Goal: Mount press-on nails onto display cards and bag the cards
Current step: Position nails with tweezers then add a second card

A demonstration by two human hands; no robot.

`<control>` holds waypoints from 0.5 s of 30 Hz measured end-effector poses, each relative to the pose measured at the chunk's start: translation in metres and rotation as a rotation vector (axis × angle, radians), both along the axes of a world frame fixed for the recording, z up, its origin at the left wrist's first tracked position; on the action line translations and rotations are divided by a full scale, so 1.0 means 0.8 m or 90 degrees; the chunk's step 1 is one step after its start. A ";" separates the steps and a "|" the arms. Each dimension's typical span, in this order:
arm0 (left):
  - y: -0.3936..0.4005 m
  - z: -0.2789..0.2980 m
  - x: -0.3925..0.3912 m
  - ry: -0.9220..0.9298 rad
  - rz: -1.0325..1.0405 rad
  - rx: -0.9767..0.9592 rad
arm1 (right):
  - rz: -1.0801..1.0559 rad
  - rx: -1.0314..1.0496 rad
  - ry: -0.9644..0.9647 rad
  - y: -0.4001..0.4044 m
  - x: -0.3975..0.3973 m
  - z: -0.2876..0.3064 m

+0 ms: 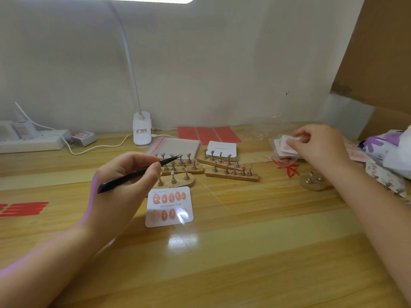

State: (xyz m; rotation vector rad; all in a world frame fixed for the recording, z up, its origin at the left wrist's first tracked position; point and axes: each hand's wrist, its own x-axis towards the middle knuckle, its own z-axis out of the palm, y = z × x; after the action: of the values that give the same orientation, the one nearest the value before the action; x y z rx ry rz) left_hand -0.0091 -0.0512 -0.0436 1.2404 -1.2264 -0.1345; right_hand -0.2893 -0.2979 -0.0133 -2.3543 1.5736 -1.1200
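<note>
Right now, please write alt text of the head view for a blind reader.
A left hand holds black tweezers above a display card of pink nails, while the right hand pinches bagged cards on a wooden table.

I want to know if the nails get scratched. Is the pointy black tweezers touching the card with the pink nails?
Apart. In the head view the left hand holds the tweezers up, tip over the wooden stands, with bare table between it and the card.
</note>
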 end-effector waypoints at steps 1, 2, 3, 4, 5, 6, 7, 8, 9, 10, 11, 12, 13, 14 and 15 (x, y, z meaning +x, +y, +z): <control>0.000 0.000 0.000 -0.002 -0.003 0.000 | -0.008 -0.001 0.022 0.001 0.001 -0.002; -0.001 0.000 0.001 -0.008 -0.008 -0.001 | -0.011 -0.003 0.039 0.001 0.001 -0.005; -0.001 0.000 0.001 -0.020 -0.016 -0.001 | -0.013 0.002 0.052 0.002 0.001 -0.006; -0.002 0.000 0.001 -0.035 -0.023 -0.001 | -0.010 0.006 0.053 0.002 0.001 -0.007; -0.002 0.000 0.001 -0.049 -0.029 -0.002 | -0.018 0.015 0.069 0.004 0.001 -0.005; -0.003 0.000 0.001 -0.055 -0.033 -0.003 | -0.024 0.013 0.077 0.003 0.000 -0.004; -0.003 -0.001 0.001 -0.055 -0.035 -0.005 | -0.039 0.012 0.097 0.005 0.000 -0.002; -0.004 -0.002 0.001 -0.055 -0.035 -0.007 | -0.047 0.000 0.104 0.005 0.000 -0.002; -0.004 -0.002 0.002 -0.060 -0.035 -0.010 | -0.055 -0.008 0.109 0.009 0.001 0.001; -0.004 -0.002 0.003 -0.071 -0.035 -0.012 | -0.056 -0.022 0.103 0.008 0.001 0.002; -0.003 -0.001 0.004 -0.090 -0.034 -0.014 | -0.054 -0.034 0.096 0.012 0.002 0.006; -0.002 0.000 0.006 -0.117 -0.031 -0.018 | -0.046 -0.056 0.079 0.014 0.005 0.009; -0.002 0.002 0.009 -0.149 -0.025 -0.026 | -0.035 -0.073 0.056 0.019 0.009 0.014; -0.002 0.004 0.013 -0.183 -0.012 -0.033 | -0.013 -0.091 0.022 0.023 0.015 0.017; -0.003 0.007 0.018 -0.214 0.011 -0.039 | 0.016 -0.097 -0.011 0.031 0.024 0.019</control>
State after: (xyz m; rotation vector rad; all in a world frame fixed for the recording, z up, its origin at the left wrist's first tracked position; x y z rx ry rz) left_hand 0.0050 -0.0536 -0.0378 1.2518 -1.4966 0.1289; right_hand -0.2704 -0.2727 0.0021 -2.4430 1.5000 -1.2936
